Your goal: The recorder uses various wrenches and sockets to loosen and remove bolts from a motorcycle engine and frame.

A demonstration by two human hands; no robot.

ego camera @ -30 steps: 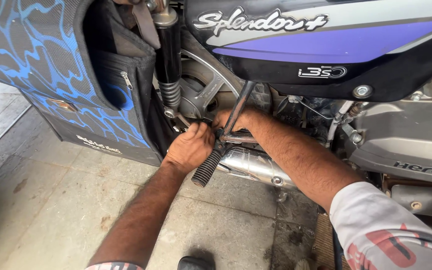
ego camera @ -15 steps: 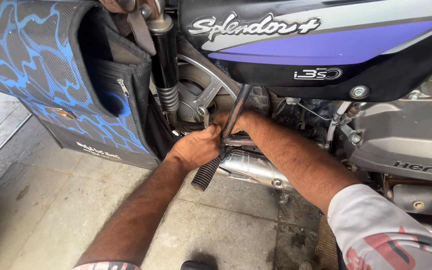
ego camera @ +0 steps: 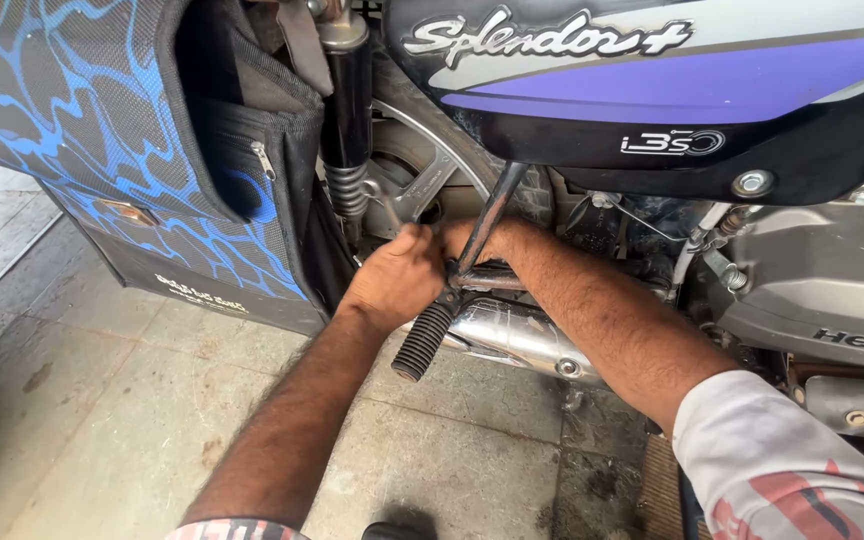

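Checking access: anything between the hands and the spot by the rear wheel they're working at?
Nothing blocks the left hand; it is already at the wheel hub. The right hand reaches there behind the dark frame tube and above the footrest, so it is partly hidden.

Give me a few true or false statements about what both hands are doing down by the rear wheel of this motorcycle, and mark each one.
1. Both hands reach in near the rear wheel hub. True: the left hand and the right hand meet beside the wheel hub.
2. The ribbed rubber footpeg points straight up. False: the footpeg slants down toward the floor, below the left hand.
3. A blue and black patterned saddlebag hangs beside the wheel. True: the saddlebag hangs at the left of the view.
4. The chrome exhaust pipe runs above the side panel. False: the exhaust pipe lies low, under the right forearm.
5. The floor is bare soil. False: the floor is paved with stained slabs.
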